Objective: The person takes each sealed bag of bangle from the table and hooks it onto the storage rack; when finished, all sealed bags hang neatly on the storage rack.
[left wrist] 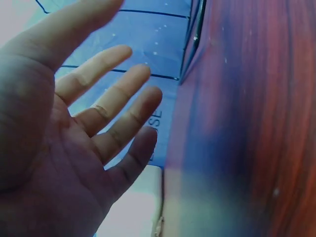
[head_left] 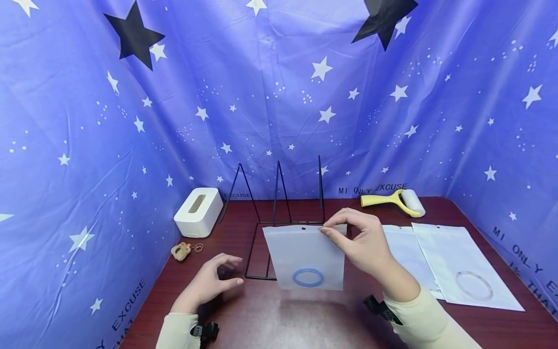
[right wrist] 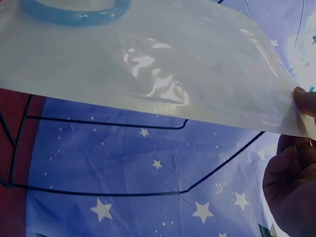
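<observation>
My right hand [head_left: 366, 242] pinches the upper right corner of a translucent plastic zip bag [head_left: 301, 252] between thumb and fingers. A light blue ring [head_left: 308, 285], like a bangle, lies inside near the bag's lower edge; the right wrist view shows part of this blue ring [right wrist: 74, 19] too. The bag hangs upright in front of a black wire rack [head_left: 320, 189] and hides part of its base. To the left of the bag, my left hand [head_left: 209, 286] hovers with relaxed fingers, touching nothing. In the left wrist view its palm [left wrist: 64, 168] and spread fingers hold nothing.
On the right lie two more bags, a front one [head_left: 453, 252] with a pale ring [head_left: 490, 293] and a partly covered one [head_left: 398, 242]. A yellow-handled lint roller [head_left: 383, 199] lies behind them. At the left are a white tissue box [head_left: 192, 225] and a small beige corded item [head_left: 180, 251].
</observation>
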A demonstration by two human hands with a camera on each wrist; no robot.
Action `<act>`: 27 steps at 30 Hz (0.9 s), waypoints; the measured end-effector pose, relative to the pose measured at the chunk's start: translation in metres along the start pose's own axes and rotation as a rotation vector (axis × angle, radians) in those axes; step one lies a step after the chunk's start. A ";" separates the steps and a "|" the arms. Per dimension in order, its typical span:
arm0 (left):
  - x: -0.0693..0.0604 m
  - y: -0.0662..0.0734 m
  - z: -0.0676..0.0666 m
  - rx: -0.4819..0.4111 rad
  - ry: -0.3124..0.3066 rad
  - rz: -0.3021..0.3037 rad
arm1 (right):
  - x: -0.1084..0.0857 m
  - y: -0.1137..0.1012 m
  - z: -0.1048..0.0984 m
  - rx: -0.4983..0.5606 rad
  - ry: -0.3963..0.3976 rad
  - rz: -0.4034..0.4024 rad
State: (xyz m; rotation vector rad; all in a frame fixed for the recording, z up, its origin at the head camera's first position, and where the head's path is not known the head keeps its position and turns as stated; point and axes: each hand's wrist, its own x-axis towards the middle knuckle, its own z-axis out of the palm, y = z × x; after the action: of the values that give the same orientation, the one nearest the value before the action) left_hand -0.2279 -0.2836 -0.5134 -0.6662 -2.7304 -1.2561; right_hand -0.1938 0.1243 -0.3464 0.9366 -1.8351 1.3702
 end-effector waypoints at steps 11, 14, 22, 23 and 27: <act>-0.012 0.019 0.010 -0.089 0.006 0.061 | 0.000 -0.003 0.024 0.026 0.004 -0.063; -0.012 0.022 0.014 -0.111 -0.017 0.067 | 0.000 -0.002 0.030 0.026 0.004 -0.072; -0.008 0.028 0.027 -0.163 -0.026 0.079 | -0.009 0.023 0.044 0.032 0.019 -0.059; -0.008 0.028 0.029 -0.173 -0.030 0.077 | -0.010 0.025 0.046 0.042 0.018 -0.058; -0.006 0.030 0.035 -0.246 -0.060 0.057 | -0.011 0.027 0.053 0.100 0.011 -0.065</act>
State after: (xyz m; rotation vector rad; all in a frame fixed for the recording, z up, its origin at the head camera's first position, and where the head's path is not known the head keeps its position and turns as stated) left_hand -0.2055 -0.2424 -0.5168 -0.8079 -2.6049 -1.5996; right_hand -0.2152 0.0798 -0.3818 1.0285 -1.7270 1.4348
